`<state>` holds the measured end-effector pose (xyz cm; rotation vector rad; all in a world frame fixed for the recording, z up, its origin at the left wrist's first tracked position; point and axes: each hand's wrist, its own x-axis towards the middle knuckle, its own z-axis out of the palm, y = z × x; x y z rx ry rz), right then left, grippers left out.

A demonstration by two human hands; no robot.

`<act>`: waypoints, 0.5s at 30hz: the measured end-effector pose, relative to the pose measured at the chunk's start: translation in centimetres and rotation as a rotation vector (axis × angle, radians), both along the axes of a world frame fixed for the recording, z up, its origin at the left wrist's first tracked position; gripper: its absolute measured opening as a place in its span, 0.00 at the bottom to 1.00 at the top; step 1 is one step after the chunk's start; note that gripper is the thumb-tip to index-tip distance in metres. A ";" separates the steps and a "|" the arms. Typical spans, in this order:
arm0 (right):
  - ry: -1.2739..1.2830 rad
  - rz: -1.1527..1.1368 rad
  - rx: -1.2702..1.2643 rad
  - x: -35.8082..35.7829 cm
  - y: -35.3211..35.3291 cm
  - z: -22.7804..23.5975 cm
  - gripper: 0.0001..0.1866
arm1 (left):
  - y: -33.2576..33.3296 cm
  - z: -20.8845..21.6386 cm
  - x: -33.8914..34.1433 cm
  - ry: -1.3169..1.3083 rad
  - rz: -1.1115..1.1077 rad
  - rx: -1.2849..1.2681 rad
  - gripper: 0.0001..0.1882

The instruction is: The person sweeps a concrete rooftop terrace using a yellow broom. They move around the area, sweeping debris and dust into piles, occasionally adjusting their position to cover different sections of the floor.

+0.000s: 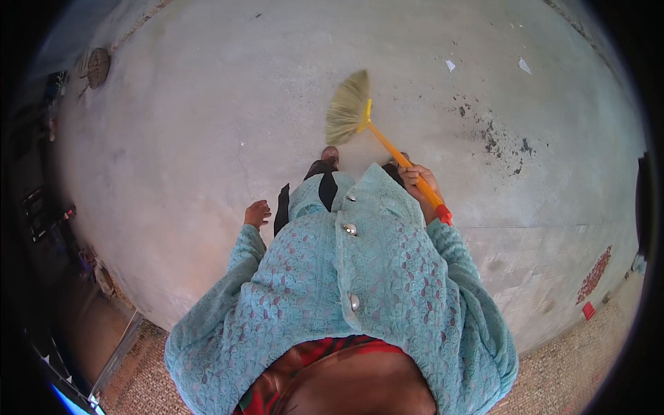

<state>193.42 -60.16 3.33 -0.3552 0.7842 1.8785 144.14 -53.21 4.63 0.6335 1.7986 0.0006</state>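
Note:
My right hand (420, 184) grips the orange handle of a broom (387, 144) just above its red end cap. The handle slants up and left to a yellow collar and a fan of straw bristles (348, 108) resting on the grey concrete floor (207, 124) in front of my feet. My left hand (257, 213) hangs free at my side, fingers loosely curled, holding nothing. A turquoise lace cardigan with silver buttons covers my body and both arms.
Two white paper scraps (450, 65) lie at the upper right. Dark dirt specks (492, 138) are scattered on the floor to the right of the broom. A reddish patch (593, 275) and a small red object (588, 310) sit at the right. Woven matting borders the bottom edge.

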 end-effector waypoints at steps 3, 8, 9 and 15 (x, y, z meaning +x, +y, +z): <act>-0.087 -0.058 -0.061 8.1 -4.4 1.5 0.10 | -2.0 -1.6 0.9 0.007 -0.221 -0.088 0.12; -0.245 -0.127 -0.173 19.5 -9.3 2.7 0.08 | 1.9 -1.0 8.6 -0.070 -0.157 -0.012 0.18; -0.302 -0.117 -0.170 20.7 -9.6 2.9 0.07 | 2.8 -0.7 10.0 -0.101 -0.154 0.061 0.18; -0.695 -0.207 -0.257 16.3 -6.8 8.1 0.17 | 5.7 1.0 13.7 -0.220 -0.174 0.185 0.18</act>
